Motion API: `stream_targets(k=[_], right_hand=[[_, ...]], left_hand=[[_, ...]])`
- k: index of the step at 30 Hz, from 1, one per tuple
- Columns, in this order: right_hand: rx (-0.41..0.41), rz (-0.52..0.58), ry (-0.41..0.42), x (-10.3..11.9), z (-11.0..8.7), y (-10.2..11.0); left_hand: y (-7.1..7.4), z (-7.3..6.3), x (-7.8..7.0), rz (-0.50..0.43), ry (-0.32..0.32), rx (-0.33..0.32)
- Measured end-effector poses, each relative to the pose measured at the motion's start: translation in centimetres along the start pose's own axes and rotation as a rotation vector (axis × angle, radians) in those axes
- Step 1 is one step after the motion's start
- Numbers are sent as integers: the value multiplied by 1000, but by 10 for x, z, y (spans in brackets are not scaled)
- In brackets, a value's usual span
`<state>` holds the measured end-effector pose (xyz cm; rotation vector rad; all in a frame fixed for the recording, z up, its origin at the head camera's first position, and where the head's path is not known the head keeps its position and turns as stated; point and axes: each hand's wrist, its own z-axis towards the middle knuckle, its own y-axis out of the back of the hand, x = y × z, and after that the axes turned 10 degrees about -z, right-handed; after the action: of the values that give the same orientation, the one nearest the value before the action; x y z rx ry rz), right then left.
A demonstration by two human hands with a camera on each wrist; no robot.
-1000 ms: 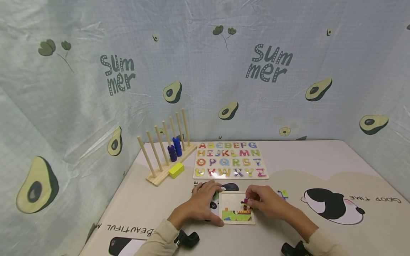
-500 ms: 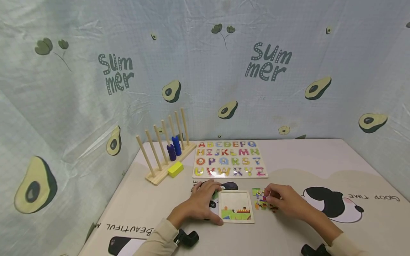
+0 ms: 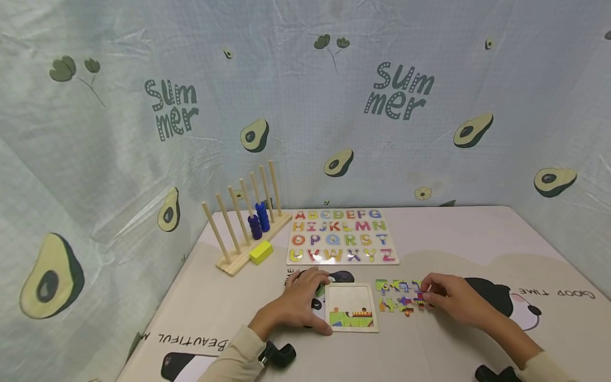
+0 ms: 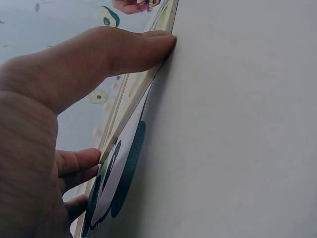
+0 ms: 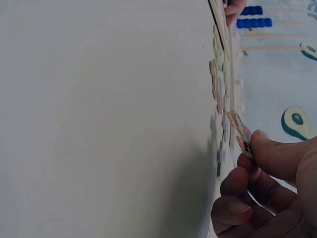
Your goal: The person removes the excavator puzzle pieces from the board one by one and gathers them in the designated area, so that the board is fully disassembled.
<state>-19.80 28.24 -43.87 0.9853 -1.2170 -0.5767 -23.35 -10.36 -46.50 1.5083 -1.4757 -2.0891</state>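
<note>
From head height, the widest view faces forward and down over the table [image 3: 386, 355] toward a printed backdrop [image 3: 291, 90]. Sideways close-ups skim the table from each wrist, past the left grip [image 3: 302, 303] and right grip [image 3: 458, 300]; each wrist view catches the other grip at its top edge, the backdrop showing in all three.

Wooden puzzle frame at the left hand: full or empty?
Partly filled: picture pieces cover the near part of the wooden frame; its far part shows bare. Loose pieces lie beside it.
</note>
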Motion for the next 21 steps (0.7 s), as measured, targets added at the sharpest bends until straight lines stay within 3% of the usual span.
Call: stream_targets(k=[8,21], right_hand=[[17,-22,-5,-10,0,-2],[-15,-116,-39,-2,4,-6]], left_hand=[[-1,-1,1,-4,-13,-4],[0,0,-1,4,-9,-8]])
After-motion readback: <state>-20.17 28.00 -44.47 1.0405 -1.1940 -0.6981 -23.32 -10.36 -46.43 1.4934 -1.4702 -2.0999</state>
